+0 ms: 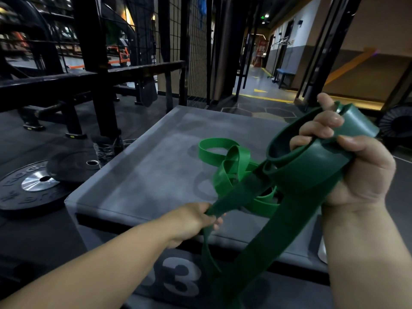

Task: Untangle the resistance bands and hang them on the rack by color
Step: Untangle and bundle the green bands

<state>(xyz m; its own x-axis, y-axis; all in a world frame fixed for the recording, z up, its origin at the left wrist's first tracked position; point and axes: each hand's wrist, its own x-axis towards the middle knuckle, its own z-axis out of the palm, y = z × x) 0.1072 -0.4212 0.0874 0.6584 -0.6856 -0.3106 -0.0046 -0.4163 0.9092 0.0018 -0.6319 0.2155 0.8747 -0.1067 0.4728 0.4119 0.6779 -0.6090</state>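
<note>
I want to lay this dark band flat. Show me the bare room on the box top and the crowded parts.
Bare: the left half of the grey box top, from its left edge to the light green band, and the far strip beyond that band. Crowded: right of centre, where it lies bunched and the dark green band crosses it.

The dark green band (312, 172) looks like thick, smooth rubber, with a soft satin sheen along its curved edges. The light green band (225, 172) is the same smooth rubbery material, thinner and slightly glossier. The plyo box (142, 179) has a grey, matt, vinyl-like cover, mottled and scuffed on top. The weight plate (13, 192) is dull black rubber with a bright brushed-metal hub (38, 180). The rack frame (91, 41) is black-painted metal, faintly shiny. The floor (138, 110) is dark and matt.
</note>
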